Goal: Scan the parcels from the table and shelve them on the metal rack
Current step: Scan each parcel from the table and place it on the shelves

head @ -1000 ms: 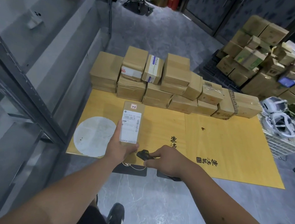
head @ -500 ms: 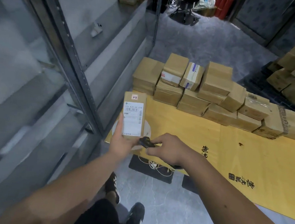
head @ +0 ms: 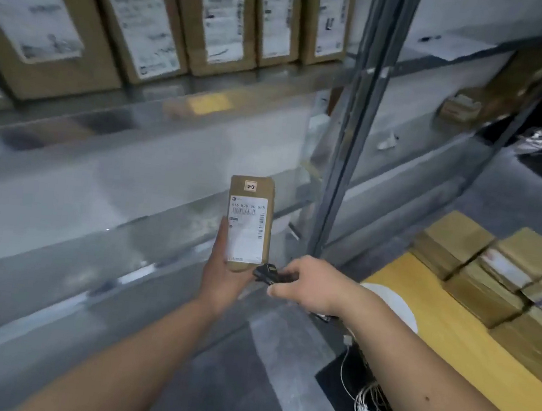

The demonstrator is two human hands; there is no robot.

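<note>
Parcel [head: 249, 223], upright in my left hand [head: 222, 277], fingers wrapped round its lower end; seemingly light, stiff cardboard. Right hand [head: 307, 285] pinches a scanner [head: 268, 272] beside it. I judge a lower-edge grip adequate.

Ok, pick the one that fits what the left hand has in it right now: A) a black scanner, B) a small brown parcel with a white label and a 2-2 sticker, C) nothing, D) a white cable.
B: the left hand grips the upright small brown parcel, label facing the camera; the black scanner is in the right hand.
</note>
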